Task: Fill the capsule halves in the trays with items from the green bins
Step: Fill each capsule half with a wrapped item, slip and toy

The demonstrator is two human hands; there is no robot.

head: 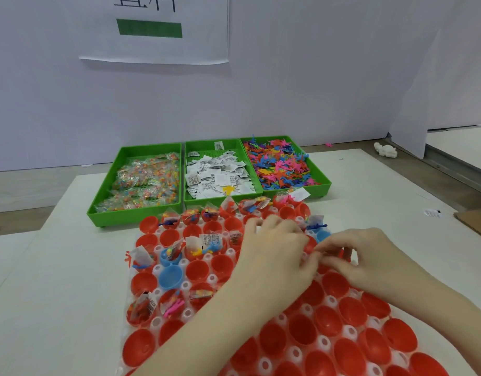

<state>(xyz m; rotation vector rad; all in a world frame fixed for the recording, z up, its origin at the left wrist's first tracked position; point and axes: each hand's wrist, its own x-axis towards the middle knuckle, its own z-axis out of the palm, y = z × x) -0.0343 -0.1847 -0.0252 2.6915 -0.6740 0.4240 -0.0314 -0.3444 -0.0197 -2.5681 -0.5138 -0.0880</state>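
Note:
A clear tray [185, 312] holds several red capsule halves [350, 310] and a few blue ones [170, 277]. Some halves at the far and left side hold bead bags, paper slips and small toy figures. My left hand [274, 248] and my right hand [361, 256] meet over the tray's middle right, fingers curled, fingertips together. What they pinch is hidden. Behind the tray stand three green bins: bead bags [144, 180], white paper slips [220, 175], and coloured toy figures [282, 164].
The tray lies on a white tabletop [57, 280] backed by a white wall with a paper sign [152, 28]. A small white object [387, 151] lies at the far right, and a cardboard piece [475, 221] sits at the right edge.

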